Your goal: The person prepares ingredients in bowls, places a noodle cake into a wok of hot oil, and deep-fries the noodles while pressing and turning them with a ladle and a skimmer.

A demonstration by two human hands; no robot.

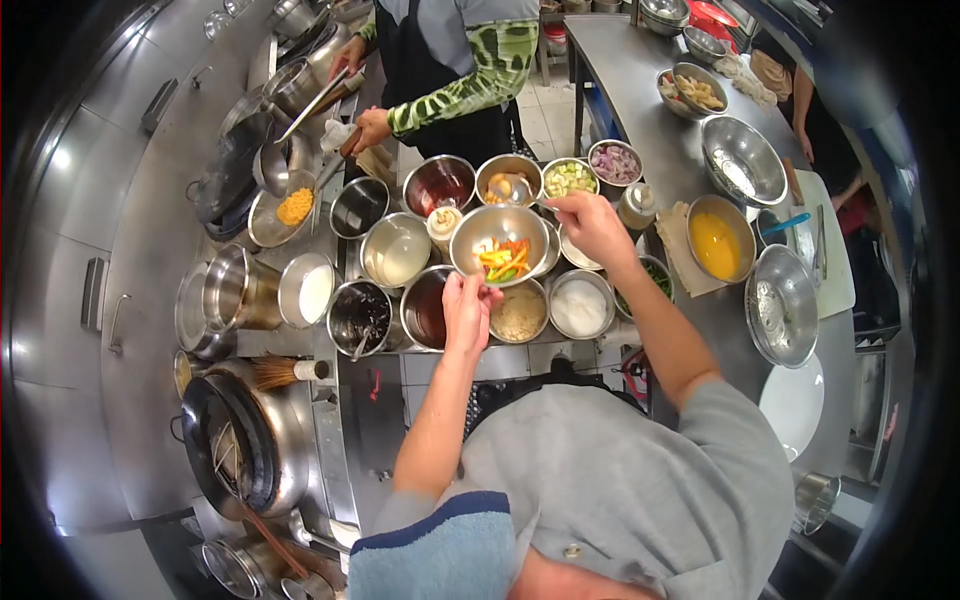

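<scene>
My left hand (468, 308) grips the near rim of a steel bowl (466, 240) that holds sliced orange, yellow and green vegetables (505, 259). The bowl is held over the group of containers. My right hand (590, 222), its fingers closed on a spoon handle (546, 205), is to the right of the bowl. The spoon's head is over the container of pale brown pieces (497, 184) behind the bowl. Around them are containers of chopped green vegetable (570, 178), chopped purple onion (615, 163), white granules (581, 306), a beige paste (518, 311) and dark sauce (427, 306).
Across the containers a co-worker in a patterned green sleeve (460, 90) holds a ladle (273, 166). Woks (232, 445) and pots (240, 287) line the left. The right counter holds a yellow liquid bowl (718, 240), colanders (783, 308) and a cutting board (835, 240).
</scene>
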